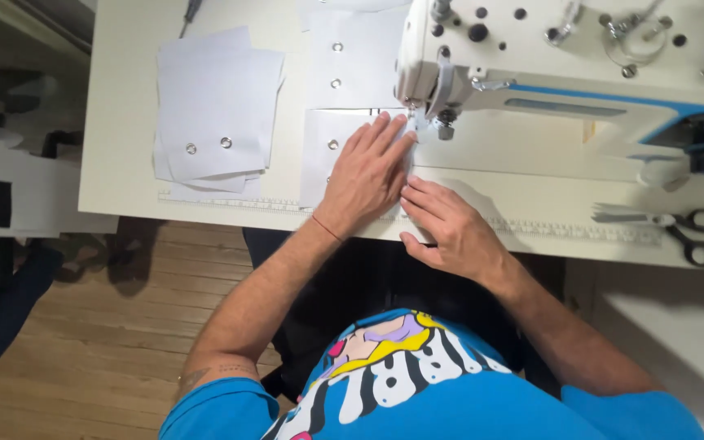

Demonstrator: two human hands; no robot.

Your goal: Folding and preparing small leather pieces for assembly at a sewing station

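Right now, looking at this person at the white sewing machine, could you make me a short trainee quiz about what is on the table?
1. True or false: the left hand lies flat on the white fabric piece by the needle.
2. Which tool lies at the table's right edge: A black-handled scissors, B hammer, C iron?
3. What metal fittings dot the stacked white fabric pieces?

Key: 1 true. 2 A. 3 Small round eyelets. The right hand rests beside the left.

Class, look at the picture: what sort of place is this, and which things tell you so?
Probably a sewing workroom: a sewing machine on a white table, scissors, and stacked eyeleted white pieces.
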